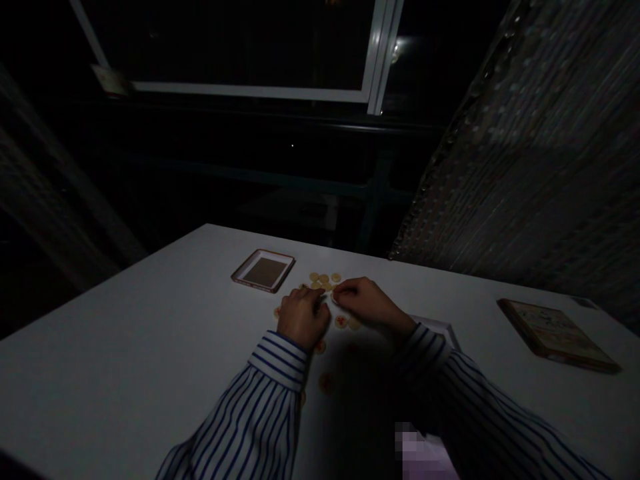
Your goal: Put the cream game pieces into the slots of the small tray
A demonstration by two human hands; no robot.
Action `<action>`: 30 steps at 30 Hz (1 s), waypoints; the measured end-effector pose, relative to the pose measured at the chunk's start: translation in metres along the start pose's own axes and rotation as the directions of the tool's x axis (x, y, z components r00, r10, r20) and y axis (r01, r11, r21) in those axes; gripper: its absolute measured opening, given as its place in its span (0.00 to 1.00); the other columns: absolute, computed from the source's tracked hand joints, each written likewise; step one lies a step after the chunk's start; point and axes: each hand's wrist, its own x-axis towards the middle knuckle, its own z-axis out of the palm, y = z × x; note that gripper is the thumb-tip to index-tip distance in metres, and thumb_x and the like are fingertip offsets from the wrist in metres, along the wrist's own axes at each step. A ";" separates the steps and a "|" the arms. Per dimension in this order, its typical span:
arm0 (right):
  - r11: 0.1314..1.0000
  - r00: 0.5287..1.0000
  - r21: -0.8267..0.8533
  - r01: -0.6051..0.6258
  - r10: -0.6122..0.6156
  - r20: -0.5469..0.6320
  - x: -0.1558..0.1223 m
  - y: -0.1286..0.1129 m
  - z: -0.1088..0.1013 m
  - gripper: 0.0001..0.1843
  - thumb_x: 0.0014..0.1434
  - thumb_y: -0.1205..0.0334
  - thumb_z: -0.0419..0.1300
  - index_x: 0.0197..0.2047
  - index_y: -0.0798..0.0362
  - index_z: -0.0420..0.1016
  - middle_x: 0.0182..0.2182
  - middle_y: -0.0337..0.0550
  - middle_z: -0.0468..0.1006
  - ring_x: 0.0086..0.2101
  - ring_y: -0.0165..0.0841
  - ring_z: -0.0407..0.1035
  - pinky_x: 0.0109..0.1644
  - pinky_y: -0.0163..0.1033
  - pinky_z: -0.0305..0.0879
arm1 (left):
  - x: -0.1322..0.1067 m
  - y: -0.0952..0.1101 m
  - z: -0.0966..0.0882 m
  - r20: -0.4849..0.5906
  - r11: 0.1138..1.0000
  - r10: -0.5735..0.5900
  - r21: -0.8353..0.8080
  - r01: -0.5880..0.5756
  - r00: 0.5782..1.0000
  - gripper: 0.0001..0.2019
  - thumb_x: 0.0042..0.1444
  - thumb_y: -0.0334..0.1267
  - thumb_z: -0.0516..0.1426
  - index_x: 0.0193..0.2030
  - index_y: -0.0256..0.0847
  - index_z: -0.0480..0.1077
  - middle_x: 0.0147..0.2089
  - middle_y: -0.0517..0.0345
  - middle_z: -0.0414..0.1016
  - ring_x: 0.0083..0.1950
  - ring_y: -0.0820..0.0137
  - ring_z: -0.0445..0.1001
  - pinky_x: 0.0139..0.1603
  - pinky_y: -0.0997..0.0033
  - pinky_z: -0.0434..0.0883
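Observation:
My right hand (371, 303) has its thumb and fingertips pinched together on a round pale Chinese chess piece (334, 297), only partly visible. Close beside it, my left hand (301, 318) lies low over the table, thumb and forefinger apart. Beyond the fingertips sits a small cluster of plain yellowish pieces (324, 279), some overlapping. Below the right hand is a piece with a red mark (341, 321), touching a plain piece (355, 323). Another red-marked piece (327, 382) lies nearer to me, between my forearms. My left hand and sleeve partly cover several more.
An open shallow box part (240, 283) lies left of the pieces on the white table (150, 347). A flat box with a printed top (560, 333) is at the right. Behind my right wrist, a white-edged tray (440, 327) is partly hidden. A bead curtain (500, 167) hangs beyond.

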 end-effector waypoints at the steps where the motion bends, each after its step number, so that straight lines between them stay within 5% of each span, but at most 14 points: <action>1: 0.998 1.000 0.055 -0.007 0.007 -0.001 0.002 0.002 0.001 0.14 0.49 0.58 0.53 0.35 0.56 0.75 0.31 0.41 0.77 0.32 0.31 0.69 0.34 0.32 0.61 | 0.000 0.000 0.000 -0.006 1.000 0.003 -0.016 -0.003 1.000 0.16 0.49 0.39 0.51 0.45 0.42 0.68 0.41 0.55 0.72 0.43 0.64 0.67 0.44 0.64 0.63; 9: 0.944 0.999 0.328 -0.039 0.036 0.015 0.007 0.001 0.003 0.13 0.47 0.63 0.54 0.32 0.59 0.76 0.29 0.43 0.77 0.32 0.33 0.69 0.36 0.34 0.64 | 0.000 0.001 0.002 -0.070 0.992 0.049 -0.110 -0.057 0.996 0.17 0.48 0.43 0.54 0.45 0.40 0.68 0.40 0.54 0.73 0.44 0.63 0.67 0.44 0.63 0.63; 30: 0.841 0.990 0.523 -0.137 0.093 0.108 0.003 -0.007 0.002 0.10 0.42 0.62 0.59 0.30 0.58 0.73 0.27 0.41 0.76 0.29 0.29 0.69 0.34 0.33 0.63 | 0.001 0.000 0.001 -0.080 0.981 0.084 -0.167 -0.097 0.993 0.11 0.50 0.40 0.53 0.40 0.42 0.70 0.37 0.56 0.74 0.41 0.66 0.68 0.41 0.65 0.64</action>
